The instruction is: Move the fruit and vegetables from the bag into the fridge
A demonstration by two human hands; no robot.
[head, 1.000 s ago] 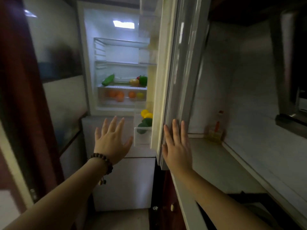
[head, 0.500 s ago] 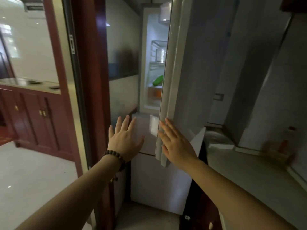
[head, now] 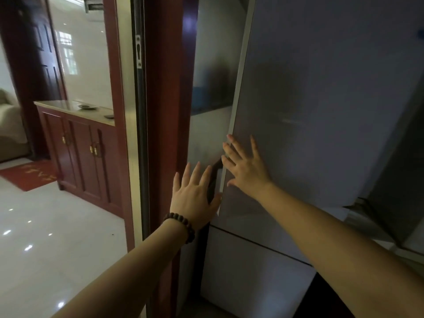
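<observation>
Shutting the fridge, both hands flat and empty.

My right hand (head: 246, 167) lies spread against the fridge door (head: 321, 106) near its free edge, where I judge a push closes it best; my left hand (head: 195, 196), fingers wide, hovers beside that edge. No fruit, vegetables or bag show; presumably they're behind the door.

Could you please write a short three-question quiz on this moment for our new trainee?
1. True or false: the right hand lies flat on the fridge door.
2. Which wrist wears the bead bracelet? A) left B) right
3. Fill in: the left hand holds ____.

Key: 1 true; 2 A; 3 nothing, its fingers are spread near the door's edge.
</observation>
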